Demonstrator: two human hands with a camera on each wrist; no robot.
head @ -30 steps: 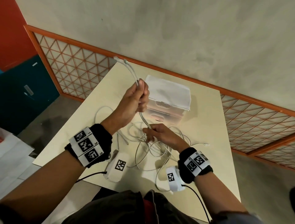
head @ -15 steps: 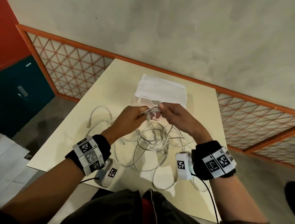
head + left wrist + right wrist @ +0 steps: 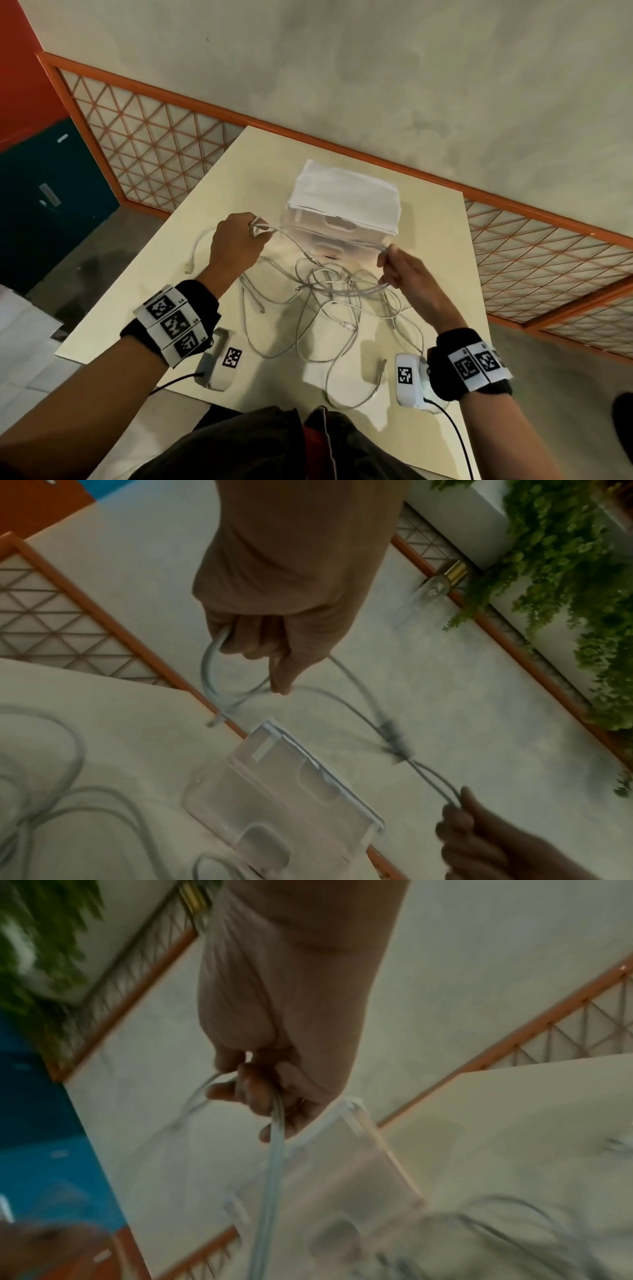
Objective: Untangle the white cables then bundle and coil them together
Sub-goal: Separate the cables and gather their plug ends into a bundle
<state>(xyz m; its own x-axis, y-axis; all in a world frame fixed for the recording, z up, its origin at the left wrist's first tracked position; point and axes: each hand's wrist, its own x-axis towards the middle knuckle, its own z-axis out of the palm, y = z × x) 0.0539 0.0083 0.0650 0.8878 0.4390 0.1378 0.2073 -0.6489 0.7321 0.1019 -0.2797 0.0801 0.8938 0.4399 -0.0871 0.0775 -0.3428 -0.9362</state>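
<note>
Cables (image 3: pixel 329 301) lie tangled on table (image 3: pixel 219 192), btwn the wrists, just in front of clear box (image 3: pixel 342 219) w/ white lid. A doubled strand is lifted above the heap, stretched btwn both hands. Left hand (image 3: pixel 236 243) has fingers curled round one end, short loop sticking out. Right hand (image 3: pixel 407 274) has fingers curled round the other end, strands running on down into the tangle.

Loose white cables (image 3: pixel 329 308) sprawl across the middle of the counter (image 3: pixel 205 274), with a clear plastic box (image 3: pixel 342 212) blocking the far side; bare counter lies open left of the tangle and along the right edge
</note>
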